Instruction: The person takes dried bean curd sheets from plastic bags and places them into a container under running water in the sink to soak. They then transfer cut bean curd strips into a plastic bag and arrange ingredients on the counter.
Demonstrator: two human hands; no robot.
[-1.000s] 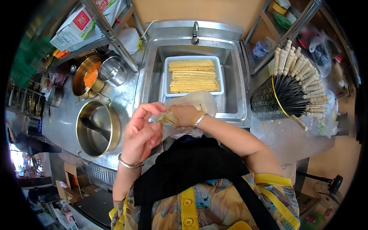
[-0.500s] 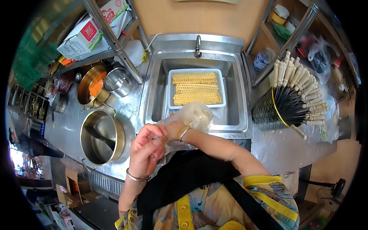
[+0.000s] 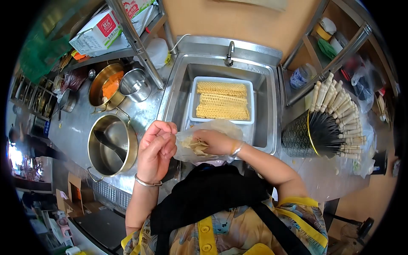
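Observation:
My left hand [image 3: 157, 146] is closed, its thumb and fingers pinching the edge of a clear plastic bag [image 3: 231, 126] in front of the sink. My right hand [image 3: 214, 141] is inside the bag, fingers curled round some crumpled, thin beige pieces [image 3: 194, 145]; their exact kind I cannot make out. Just beyond the bag, a white tray [image 3: 251, 102] rests in the sink and holds yellow, net-patterned sheets [image 3: 224, 100] in three rows.
The steel sink [image 3: 262, 85] has a tap [image 3: 230, 53] at its back. On the left counter stand a large pot [image 3: 132, 144] with a dark ladle, a smaller pot [image 3: 94, 91] with orange contents, and a steel pail [image 3: 135, 87]. Wooden-handled skewers [image 3: 335, 100] fill a dark bin [image 3: 295, 135] on the right.
My right hand has moved right, away from my left hand, and the beige pieces now show in it inside the bag. The whole view has shifted slightly.

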